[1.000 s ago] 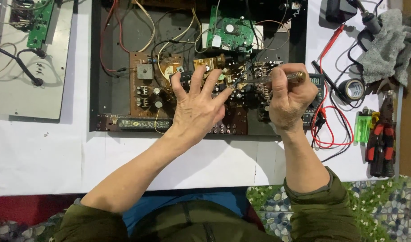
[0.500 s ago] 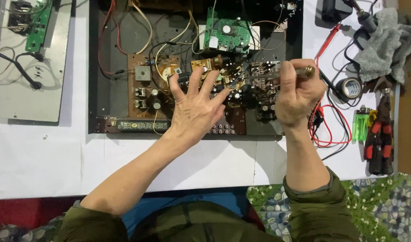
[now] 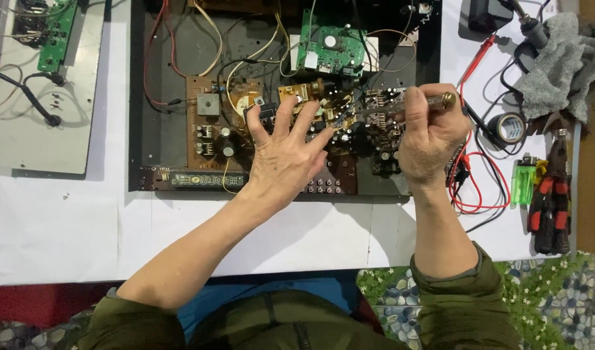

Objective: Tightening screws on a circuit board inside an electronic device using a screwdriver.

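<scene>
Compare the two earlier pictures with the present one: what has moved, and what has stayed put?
The right hand has turned the clear-handled tool a little, so its brass cap points further right; its tip stays on the circuit boards. The left hand remains spread over the boards, fingers slightly shifted. The green lighter, tape roll and pliers lie unmoved.

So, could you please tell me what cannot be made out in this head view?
- Parts on the circuit boards beneath the left hand: hidden by the palm.
- Tip of the clear-handled tool held in the right hand: lost among components.
- Top of the chassis: cut off by the upper edge.
- Pliers jaws: too small to tell.
</scene>
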